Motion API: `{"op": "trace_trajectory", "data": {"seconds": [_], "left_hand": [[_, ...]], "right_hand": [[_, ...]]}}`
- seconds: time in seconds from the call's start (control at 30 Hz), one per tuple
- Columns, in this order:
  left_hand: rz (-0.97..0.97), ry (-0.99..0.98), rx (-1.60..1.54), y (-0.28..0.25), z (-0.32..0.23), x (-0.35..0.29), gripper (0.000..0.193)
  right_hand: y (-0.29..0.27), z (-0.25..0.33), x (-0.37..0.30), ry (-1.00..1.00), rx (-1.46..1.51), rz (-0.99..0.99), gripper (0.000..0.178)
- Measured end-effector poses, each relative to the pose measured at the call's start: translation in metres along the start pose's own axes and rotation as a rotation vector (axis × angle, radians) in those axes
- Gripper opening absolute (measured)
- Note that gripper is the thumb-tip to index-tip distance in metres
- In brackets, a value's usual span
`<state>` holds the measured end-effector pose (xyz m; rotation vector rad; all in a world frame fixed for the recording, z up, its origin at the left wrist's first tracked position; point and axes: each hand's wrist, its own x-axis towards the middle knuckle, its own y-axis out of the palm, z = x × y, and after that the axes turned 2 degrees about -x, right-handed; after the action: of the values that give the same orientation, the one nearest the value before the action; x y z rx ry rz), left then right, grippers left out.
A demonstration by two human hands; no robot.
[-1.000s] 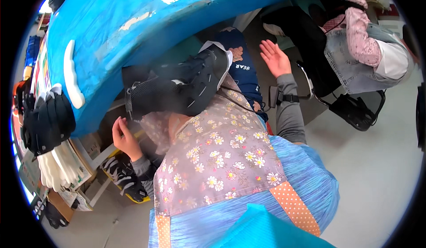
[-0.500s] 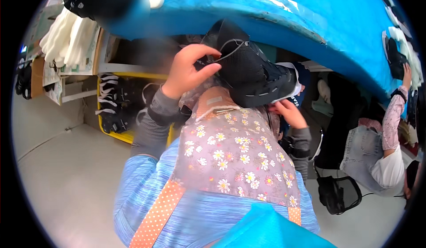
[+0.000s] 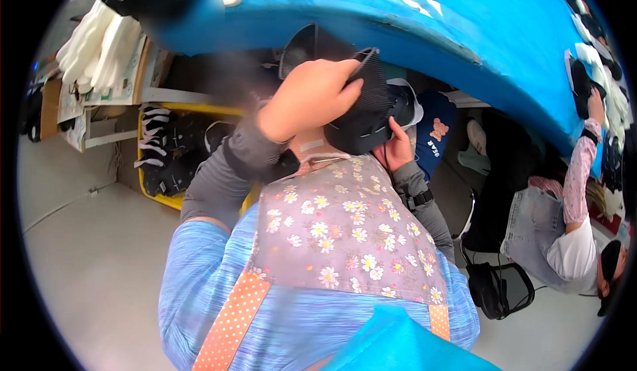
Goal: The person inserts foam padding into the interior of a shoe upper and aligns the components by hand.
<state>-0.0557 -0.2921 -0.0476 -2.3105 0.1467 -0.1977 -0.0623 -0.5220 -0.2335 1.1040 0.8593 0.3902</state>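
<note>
Left hand (image 3: 308,99) clamped over black knit shoe upper (image 3: 368,115), right hand (image 3: 397,148) gripping beneath; could slip if either grip loosens

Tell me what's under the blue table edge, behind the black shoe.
Behind the black shoe, held by the left hand and right hand, a yellow bin of dark shoes sits under the blue table. The hands and shoe cover whatever lies directly behind them.

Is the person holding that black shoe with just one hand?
No: the left hand grips the black shoe from above, and the right hand holds it from below.
</note>
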Motion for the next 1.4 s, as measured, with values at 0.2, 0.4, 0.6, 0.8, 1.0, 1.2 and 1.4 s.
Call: {"op": "trace_trajectory", "data": {"seconds": [0.2, 0.4, 0.6, 0.8, 1.0, 1.2, 1.4], "left_hand": [[-0.059, -0.085, 0.117, 0.003, -0.019, 0.013, 0.038], [0.139, -0.149, 0.317, -0.003, -0.010, 0.031, 0.029], [-0.005, -0.007, 0.277, 0.045, 0.020, 0.032, 0.016], [-0.095, -0.170, 0.243, 0.064, 0.026, 0.047, 0.019], [-0.137, 0.079, 0.321, 0.060, 0.025, 0.049, 0.021], [-0.091, 0.052, 0.396, 0.064, 0.045, 0.065, 0.021], [-0.079, 0.190, 0.413, 0.081, 0.065, 0.061, 0.016]], "right_hand": [[0.034, 0.010, -0.010, 0.075, -0.325, -0.179, 0.045], [0.001, 0.023, -0.014, -0.268, -0.154, -0.157, 0.035], [-0.012, 0.010, -0.009, -0.200, 0.175, 0.050, 0.038], [-0.008, 0.006, -0.011, -0.177, 0.189, 0.123, 0.060], [-0.005, 0.012, -0.022, -0.163, 0.259, 0.241, 0.072], [-0.008, 0.007, -0.012, -0.115, 0.287, 0.269, 0.072], [-0.028, 0.002, -0.013, -0.200, 0.195, 0.333, 0.068]]}}
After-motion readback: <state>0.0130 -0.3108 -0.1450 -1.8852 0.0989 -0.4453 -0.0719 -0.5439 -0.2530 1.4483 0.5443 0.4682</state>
